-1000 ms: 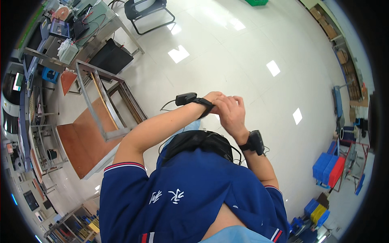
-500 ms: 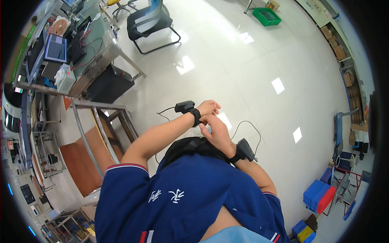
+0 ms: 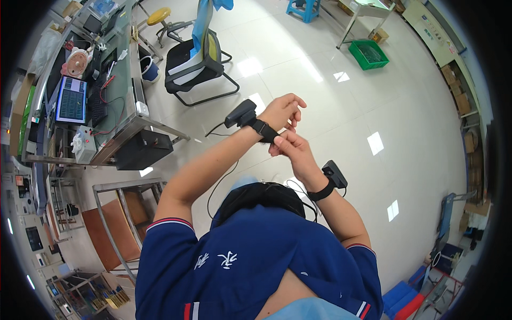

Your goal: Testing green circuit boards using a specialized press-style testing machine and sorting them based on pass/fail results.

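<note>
My left hand (image 3: 281,113) is raised in front of me, palm inward, its fingers loosely bent, apart and holding nothing. Around that wrist runs a black strap (image 3: 263,129) with a small black box-like device (image 3: 241,113) on it and a cable trailing off. Thumb and fingers of my right hand (image 3: 296,152) pinch the loose end of this strap at the inner side of the wrist. A second black strap (image 3: 321,190) with a similar device (image 3: 334,174) circles my right wrist. Black cables hang near a black pouch (image 3: 261,201) at my waist.
To the left stands a workbench (image 3: 133,101) with a monitor (image 3: 72,100), a pink fan (image 3: 76,63) and a power supply box (image 3: 84,145). Beyond are a black chair (image 3: 200,64) and a yellow stool (image 3: 158,16). A green crate (image 3: 368,55) lies on the pale tiled floor (image 3: 341,122).
Both hands have moved up and away from my body. My right fingers have closed on the strap end at my left wrist. The view has tilted up, showing more of the far floor.
</note>
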The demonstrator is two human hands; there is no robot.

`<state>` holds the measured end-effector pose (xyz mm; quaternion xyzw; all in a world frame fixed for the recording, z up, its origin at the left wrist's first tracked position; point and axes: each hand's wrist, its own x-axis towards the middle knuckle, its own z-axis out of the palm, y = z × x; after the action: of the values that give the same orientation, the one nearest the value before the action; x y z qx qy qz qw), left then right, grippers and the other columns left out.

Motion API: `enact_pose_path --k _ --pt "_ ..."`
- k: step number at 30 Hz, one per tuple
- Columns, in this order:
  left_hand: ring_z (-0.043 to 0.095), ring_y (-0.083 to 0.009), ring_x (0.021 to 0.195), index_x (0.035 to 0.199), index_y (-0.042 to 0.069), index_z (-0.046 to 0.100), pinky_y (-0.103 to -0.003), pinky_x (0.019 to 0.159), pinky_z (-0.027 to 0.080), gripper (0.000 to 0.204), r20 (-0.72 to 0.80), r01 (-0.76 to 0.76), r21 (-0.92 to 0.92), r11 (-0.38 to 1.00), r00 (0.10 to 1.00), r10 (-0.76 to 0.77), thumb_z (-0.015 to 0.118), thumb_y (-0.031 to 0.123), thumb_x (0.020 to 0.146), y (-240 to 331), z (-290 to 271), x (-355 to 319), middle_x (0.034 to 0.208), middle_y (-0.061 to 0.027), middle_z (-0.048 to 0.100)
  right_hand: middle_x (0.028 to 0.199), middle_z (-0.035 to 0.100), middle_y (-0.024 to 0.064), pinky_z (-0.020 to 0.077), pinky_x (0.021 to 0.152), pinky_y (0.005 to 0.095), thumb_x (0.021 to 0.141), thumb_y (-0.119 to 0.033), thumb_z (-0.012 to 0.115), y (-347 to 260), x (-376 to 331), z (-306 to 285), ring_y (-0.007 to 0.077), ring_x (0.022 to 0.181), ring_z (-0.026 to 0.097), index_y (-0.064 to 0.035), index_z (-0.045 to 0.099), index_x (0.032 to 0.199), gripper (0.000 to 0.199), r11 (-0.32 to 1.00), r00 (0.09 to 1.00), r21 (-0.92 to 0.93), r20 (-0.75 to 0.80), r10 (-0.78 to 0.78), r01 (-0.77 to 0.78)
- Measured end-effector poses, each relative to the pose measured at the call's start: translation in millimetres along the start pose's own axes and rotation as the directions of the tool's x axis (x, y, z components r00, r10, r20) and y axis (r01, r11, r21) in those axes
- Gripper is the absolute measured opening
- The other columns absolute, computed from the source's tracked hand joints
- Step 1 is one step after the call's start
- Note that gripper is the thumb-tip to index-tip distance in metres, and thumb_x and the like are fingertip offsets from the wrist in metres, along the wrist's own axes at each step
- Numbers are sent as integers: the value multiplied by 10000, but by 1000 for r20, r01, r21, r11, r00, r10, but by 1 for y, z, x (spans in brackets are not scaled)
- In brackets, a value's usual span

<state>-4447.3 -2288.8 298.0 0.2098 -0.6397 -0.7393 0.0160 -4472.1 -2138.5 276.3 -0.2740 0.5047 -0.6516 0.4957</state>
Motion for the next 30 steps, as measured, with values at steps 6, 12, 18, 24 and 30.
enact_pose_path --k 6,12,18,24,30 --pt "538 -101 576 1140 62 586 -279 550 453 269 -4 -67 483 873 997 79 378 179 1016 31 -56 126 676 -12 557 764 671 36 481 735 250 962 -224 600 -45 128 -85 90 727 600 -49 645 869 203 995 998 -83 -37 45 -48" --pt "539 -118 518 1104 46 608 -285 544 452 331 -49 -8 130 992 999 15 356 249 1034 64 -126 277 569 -26 553 745 656 36 469 715 249 959 -205 595 -92 283 -138 93 710 586 -42 641 842 206 988 997 -151 -79 -14 2" --pt "570 -157 493 1090 16 636 -320 421 426 407 241 -52 506 861 967 -83 388 328 1011 164 -199 414 605 -86 596 735 655 34 455 696 244 956 -200 604 -159 425 -187 96 703 575 -27 655 836 216 967 987 -249 -134 -87 52" --pt "627 -272 615 883 23 682 -403 606 487 530 161 -141 652 745 986 45 392 448 1012 206 -246 546 641 -149 629 710 643 38 447 675 246 947 -194 611 -201 552 -240 102 673 560 -36 644 804 215 983 987 -177 -145 -66 40" --pt "623 -362 619 767 28 634 -445 639 494 572 -23 -127 804 581 969 245 391 481 1020 247 -300 674 630 -163 620 667 613 33 419 632 242 939 -186 606 -249 684 -303 97 631 532 -47 612 756 230 992 995 -107 -71 65 -73"
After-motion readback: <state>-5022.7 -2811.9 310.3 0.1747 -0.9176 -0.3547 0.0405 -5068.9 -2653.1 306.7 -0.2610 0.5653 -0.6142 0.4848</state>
